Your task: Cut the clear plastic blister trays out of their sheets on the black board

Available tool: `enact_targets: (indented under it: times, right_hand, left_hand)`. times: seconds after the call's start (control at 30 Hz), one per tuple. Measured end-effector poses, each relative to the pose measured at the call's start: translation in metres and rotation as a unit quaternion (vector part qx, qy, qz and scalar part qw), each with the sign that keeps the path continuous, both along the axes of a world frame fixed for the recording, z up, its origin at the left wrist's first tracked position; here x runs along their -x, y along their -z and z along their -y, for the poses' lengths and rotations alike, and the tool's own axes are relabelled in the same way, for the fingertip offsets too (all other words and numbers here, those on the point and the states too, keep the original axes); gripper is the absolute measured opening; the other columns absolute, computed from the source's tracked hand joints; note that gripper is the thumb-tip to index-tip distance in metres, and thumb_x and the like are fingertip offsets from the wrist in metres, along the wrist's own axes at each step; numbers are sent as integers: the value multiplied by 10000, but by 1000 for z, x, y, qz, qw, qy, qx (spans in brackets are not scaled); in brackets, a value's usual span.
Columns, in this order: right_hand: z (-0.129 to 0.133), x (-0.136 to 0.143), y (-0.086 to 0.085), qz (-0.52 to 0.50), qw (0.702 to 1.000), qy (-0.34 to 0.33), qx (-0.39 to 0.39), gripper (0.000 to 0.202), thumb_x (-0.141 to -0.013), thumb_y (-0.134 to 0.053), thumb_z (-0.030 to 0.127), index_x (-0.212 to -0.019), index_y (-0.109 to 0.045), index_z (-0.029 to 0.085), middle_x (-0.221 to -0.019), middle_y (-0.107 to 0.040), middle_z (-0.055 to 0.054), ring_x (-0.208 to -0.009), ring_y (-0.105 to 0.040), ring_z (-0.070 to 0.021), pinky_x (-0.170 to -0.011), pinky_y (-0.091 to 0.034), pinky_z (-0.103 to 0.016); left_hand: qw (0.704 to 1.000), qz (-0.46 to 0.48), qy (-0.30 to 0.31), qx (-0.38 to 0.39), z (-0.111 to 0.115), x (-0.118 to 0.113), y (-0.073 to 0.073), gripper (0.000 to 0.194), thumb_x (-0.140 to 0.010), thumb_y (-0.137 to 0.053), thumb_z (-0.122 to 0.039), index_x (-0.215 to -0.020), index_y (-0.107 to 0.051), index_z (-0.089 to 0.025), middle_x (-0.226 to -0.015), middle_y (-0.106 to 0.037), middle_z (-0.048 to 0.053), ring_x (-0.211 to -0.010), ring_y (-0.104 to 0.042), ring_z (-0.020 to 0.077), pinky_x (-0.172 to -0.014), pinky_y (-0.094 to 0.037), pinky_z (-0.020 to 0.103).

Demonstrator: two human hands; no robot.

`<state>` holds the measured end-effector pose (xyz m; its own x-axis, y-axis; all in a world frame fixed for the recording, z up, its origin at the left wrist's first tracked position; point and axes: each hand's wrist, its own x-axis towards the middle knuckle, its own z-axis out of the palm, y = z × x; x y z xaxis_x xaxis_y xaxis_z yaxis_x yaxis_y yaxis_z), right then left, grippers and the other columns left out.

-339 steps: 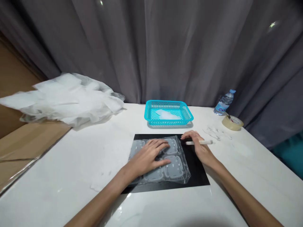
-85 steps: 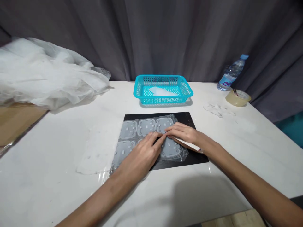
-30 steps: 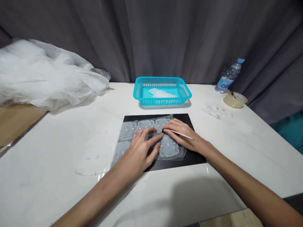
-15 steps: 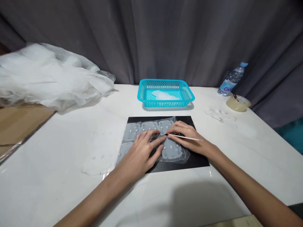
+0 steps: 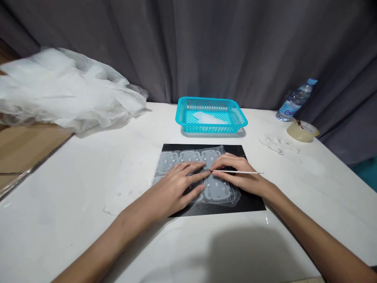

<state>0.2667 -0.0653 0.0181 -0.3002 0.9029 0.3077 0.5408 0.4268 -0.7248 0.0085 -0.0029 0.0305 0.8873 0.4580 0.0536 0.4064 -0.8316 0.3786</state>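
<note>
On a black mat (image 5: 247,202) lies a sheet of translucent grey moulded plastic (image 5: 218,186) with rounded panels, several in two rows. My left hand (image 5: 179,184) rests flat on the sheet with its fingers spread, holding nothing. Its index fingertip comes close to the tip of a thin white stick-like tool (image 5: 244,172). Closed in a pinch, my right hand (image 5: 235,171) grips this tool low down by its dark tip, which meets the sheet between panels. The tool's exact kind does not show. My hands cover part of the sheet.
Behind the mat stands a turquoise basket (image 5: 213,129) with a white piece inside. At the right are a water bottle (image 5: 294,102), a roll of clear tape (image 5: 303,131) and plastic scraps (image 5: 278,146). White plastic sheeting (image 5: 67,90) and cardboard (image 5: 32,153) occupy the left.
The white tool has tilted to lie flatter and points further right. My left fingers have shifted slightly on the sheet. The whole view has moved a little, so things appear further right.
</note>
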Motion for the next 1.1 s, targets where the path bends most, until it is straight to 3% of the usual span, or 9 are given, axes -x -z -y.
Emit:
enact_targets:
  times: [0.23, 0.57, 1.1]
  right_hand:
    - [-5, 0, -1, -12, 999, -16, 29, 80, -1014, -691, 277, -1043, -754, 237, -1054, -773, -35, -1033, -678, -225, -959, -525, -371]
    - [-6, 2, 3, 7, 1000, -17, 11, 102, -1033, -661, 280, -1064, -748, 236, -1067, -767, -38, -1030, -694, -217, -955, -533, -355]
    - [-3, 4, 3, 80, 995, -36, -55, 123, -1079, -573, 260, -1072, -686, 214, -1095, -736, -66, -1062, -682, -211, -969, -542, -365]
  left_hand:
    - [1000, 14, 12, -1, -1, 3, 1, 459, -1089, -487, -428, -1537, -534, -341, -1645, -486, 71, -1482, -485, 335, -1204, -404, 569]
    - [1000, -16, 7, 24, 0, 2, 0, 488, -1100, -429, -467, -1568, -493, -344, -1683, -427, 59, -1522, -419, 352, -1227, -353, 595]
    - [1000, -12, 9, 9, -2, 1, 3, 479, -1097, -436, -474, -1547, -523, -335, -1662, -461, 67, -1490, -466, 345, -1229, -353, 592]
